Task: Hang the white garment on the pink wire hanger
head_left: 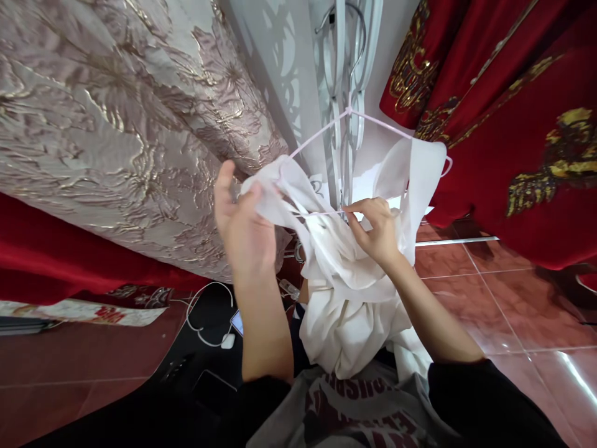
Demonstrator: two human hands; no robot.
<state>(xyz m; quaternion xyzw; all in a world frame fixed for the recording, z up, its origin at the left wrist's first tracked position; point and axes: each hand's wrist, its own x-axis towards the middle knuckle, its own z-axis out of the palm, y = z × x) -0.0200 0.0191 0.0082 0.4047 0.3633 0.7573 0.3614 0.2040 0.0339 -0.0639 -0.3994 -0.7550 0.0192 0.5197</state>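
A white garment [345,267] of thin, soft fabric hangs from a pale pink wire hanger [321,130] and spills down over my lap. My right hand [379,231] is closed, thumb and forefinger pinching the end of a thin pale strap [321,214] stretched leftward across the garment's neck opening; whether it belongs to the garment or the hanger I cannot tell. Beside the garment's left shoulder is my left hand [247,227], blurred by motion, its fingers apart. The fabric at that shoulder touches or passes just behind its fingertips.
The hanger's metal hook [357,37] is at a white scrolled metal rack [332,74]. Pinkish embossed fabric [125,124] hangs left, red embroidered fabric [494,124] right. A black surface [200,348] at lower left bears a white cable [191,311] and a dark phone [213,391]. Red tiles [494,298] cover the floor.
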